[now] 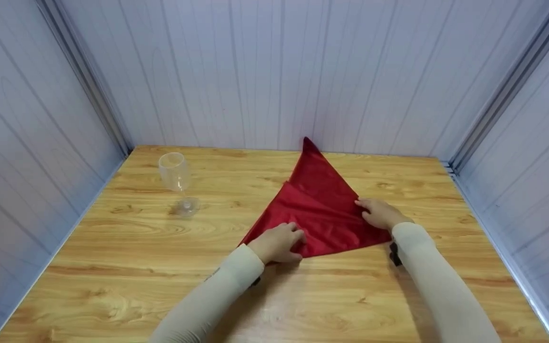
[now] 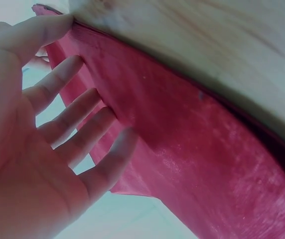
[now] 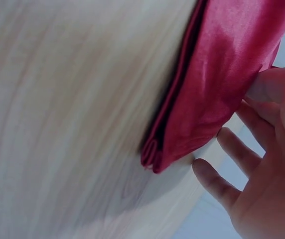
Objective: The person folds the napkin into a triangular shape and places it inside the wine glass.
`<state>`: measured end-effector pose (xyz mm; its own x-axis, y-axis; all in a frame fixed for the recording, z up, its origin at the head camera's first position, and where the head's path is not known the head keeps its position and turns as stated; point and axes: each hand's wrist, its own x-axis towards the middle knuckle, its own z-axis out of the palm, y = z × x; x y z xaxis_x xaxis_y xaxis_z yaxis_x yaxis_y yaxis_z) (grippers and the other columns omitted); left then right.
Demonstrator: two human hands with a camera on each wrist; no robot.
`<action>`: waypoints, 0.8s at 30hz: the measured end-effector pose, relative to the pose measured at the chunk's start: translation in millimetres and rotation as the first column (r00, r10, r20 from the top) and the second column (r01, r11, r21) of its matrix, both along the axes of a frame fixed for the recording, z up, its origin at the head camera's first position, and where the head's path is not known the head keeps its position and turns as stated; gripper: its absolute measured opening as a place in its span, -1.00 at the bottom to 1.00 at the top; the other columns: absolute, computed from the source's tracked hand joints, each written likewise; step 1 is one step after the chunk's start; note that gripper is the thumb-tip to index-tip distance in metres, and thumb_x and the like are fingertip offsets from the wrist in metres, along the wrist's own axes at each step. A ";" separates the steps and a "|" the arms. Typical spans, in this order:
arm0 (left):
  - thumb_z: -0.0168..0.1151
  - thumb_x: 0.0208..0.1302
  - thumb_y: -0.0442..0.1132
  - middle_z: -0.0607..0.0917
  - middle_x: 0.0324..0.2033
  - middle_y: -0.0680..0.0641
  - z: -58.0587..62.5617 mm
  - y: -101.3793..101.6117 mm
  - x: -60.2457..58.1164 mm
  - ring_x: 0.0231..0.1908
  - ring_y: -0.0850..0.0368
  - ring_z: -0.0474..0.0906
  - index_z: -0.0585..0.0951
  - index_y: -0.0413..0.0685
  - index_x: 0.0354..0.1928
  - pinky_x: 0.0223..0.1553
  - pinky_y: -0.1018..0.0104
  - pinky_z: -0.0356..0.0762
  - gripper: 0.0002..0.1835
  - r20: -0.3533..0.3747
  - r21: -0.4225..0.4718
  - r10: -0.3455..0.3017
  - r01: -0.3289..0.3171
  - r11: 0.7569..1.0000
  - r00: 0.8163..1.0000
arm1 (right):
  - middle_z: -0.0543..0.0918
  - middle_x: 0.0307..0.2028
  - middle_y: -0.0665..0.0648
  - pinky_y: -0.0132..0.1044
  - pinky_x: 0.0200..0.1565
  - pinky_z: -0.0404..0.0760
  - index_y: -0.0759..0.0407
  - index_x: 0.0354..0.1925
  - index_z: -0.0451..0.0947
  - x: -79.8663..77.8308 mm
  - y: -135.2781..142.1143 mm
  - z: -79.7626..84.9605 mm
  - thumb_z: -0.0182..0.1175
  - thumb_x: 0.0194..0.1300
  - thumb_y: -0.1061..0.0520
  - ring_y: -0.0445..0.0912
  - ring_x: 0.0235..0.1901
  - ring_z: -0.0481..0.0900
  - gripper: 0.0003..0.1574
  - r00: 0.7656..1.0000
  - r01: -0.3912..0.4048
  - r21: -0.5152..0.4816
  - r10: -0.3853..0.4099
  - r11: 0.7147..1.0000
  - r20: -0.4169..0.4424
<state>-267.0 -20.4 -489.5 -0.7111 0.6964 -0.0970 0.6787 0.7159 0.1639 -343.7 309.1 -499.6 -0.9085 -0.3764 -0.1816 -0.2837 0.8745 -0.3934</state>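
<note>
Only the right wrist view shows layered folds at the corner of the cloth (image 3: 217, 84); on the surface (image 1: 112, 267), left hand (image 1: 279, 242) and right hand (image 1: 383, 213) touch it, fingers apart; glass (image 1: 174, 174) well left.

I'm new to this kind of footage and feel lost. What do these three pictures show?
There is no robot, just a person's bare left hand and right hand. The widest picture comes from a head-worn camera looking down; the other two from cameras on each wrist. On the wooden table lies a folded red cloth, and a clear stemmed glass stands apart from it. The left hand touches the cloth with loose fingers; the right touches its edge, but whether it pinches is unclear.
</note>
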 end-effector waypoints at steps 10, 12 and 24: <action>0.41 0.25 -0.03 0.54 -0.08 0.00 3.6 -0.8 -2.8 -0.08 0.07 0.50 0.64 0.08 0.05 -0.08 0.24 0.54 -0.63 0.021 0.004 -0.001 0.001 1.000 1.000 | 0.20 0.45 0.41 0.20 0.35 0.16 0.31 0.48 0.20 5.7 -4.5 11.9 -0.04 0.47 0.27 0.34 0.41 0.13 -0.34 0.998 0.028 0.134 -0.035 0.991 0.047; 0.41 0.25 -0.04 0.54 -0.10 0.00 3.9 -1.5 -4.1 -0.10 0.08 0.50 0.64 0.08 0.05 -0.08 0.23 0.53 -0.64 0.014 0.001 -0.003 0.003 1.000 1.000 | 0.18 0.46 0.40 0.21 0.36 0.14 0.30 0.49 0.18 7.0 -7.0 17.0 -0.04 0.48 0.24 0.34 0.42 0.11 -0.33 0.995 0.046 0.175 -0.061 0.983 0.080; 0.44 0.17 -0.10 0.53 -0.17 0.00 3.2 -8.1 -7.8 -0.14 0.08 0.50 0.65 0.05 -0.01 -0.12 0.25 0.53 -0.65 0.007 0.029 -0.014 0.014 0.999 1.000 | 0.27 0.40 0.43 0.18 0.32 0.25 0.33 0.44 0.26 14.9 -12.3 25.0 -0.01 0.47 0.21 0.33 0.39 0.20 -0.37 0.990 0.070 0.242 -0.097 0.968 0.101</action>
